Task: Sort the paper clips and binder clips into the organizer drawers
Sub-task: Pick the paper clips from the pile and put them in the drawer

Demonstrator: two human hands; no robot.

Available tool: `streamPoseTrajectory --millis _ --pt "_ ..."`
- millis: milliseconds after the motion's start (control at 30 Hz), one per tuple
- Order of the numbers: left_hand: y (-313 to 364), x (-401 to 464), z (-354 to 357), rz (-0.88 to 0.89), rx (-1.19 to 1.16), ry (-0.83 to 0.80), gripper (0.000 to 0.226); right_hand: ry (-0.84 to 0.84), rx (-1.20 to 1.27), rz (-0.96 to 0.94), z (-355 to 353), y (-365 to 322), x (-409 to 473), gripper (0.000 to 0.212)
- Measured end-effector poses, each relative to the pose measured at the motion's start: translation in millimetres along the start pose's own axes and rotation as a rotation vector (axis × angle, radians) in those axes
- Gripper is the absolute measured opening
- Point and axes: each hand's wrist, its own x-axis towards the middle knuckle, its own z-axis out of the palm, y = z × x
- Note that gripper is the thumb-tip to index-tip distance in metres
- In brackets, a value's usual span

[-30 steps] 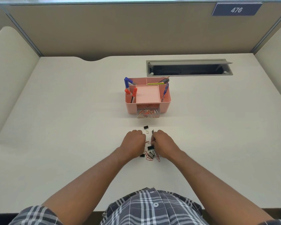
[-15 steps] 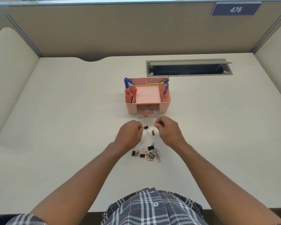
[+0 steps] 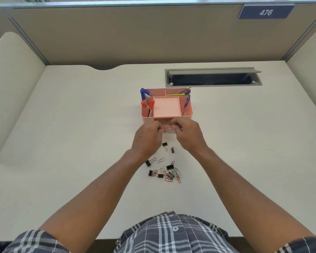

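Both hands have moved forward from the clip pile [image 3: 165, 170] to the clear drawer [image 3: 167, 127] at the pink organizer [image 3: 167, 106] front, left hand [image 3: 147, 137] and right hand [image 3: 189, 135] curled, contents hidden—release low over drawer, paper clips only.

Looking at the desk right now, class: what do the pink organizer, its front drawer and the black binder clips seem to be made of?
Pink organizer: probably moulded plastic, uniform matte colour, rounded corners.
Front drawer: likely clear plastic, since clips show through its wall.
Black binder clips: seemingly painted metal bodies with shiny wire handles.
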Motion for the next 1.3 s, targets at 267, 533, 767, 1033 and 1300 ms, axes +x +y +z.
streamPoseTrajectory --millis 267,533,767,1033,1300 --pt "-26 -56 39 0.044 0.282 -0.399 0.021 -0.562 -0.312 0.082 23 43 -61 0.026" --pt "-22 -54 51 0.036 0.374 -0.454 0.009 -0.474 -0.342 0.025 37 51 -74 0.012" --pt "-20 -50 49 0.042 0.349 -0.483 0.01 -0.459 -0.322 0.047 38 50 -74 0.011" --pt "-15 -48 36 -0.049 0.065 -0.364 0.011 -0.352 -0.09 0.148 19 44 -70 0.012" --pt "0 -4 8 -0.012 -0.165 0.031 0.011 0.022 0.076 0.042 2 9 -20 0.008"
